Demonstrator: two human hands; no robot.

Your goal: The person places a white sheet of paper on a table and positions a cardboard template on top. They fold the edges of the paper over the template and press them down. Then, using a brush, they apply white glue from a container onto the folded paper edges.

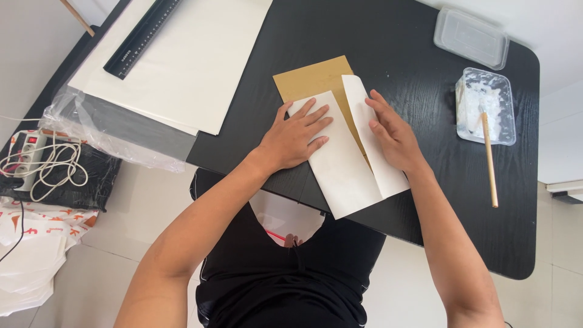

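A white sheet of paper [343, 173] lies folded over a tan brown card [313, 78] on the black table [425, 200]. My left hand [297, 135] rests flat, fingers spread, on the left flap of the white paper. My right hand [392, 133] presses flat on the narrower right flap, which is folded inward. Both palms face down and neither hand grips anything. The brown card shows above and in the gap between the two flaps.
A stack of large cream sheets [188, 67] with a black ruler [141, 37] lies at the back left. A clear tub of white paste [486, 103] with a wooden stick [489, 164] stands at right, its lid [470, 37] behind it. A power strip with cables [36, 161] sits on the floor left.
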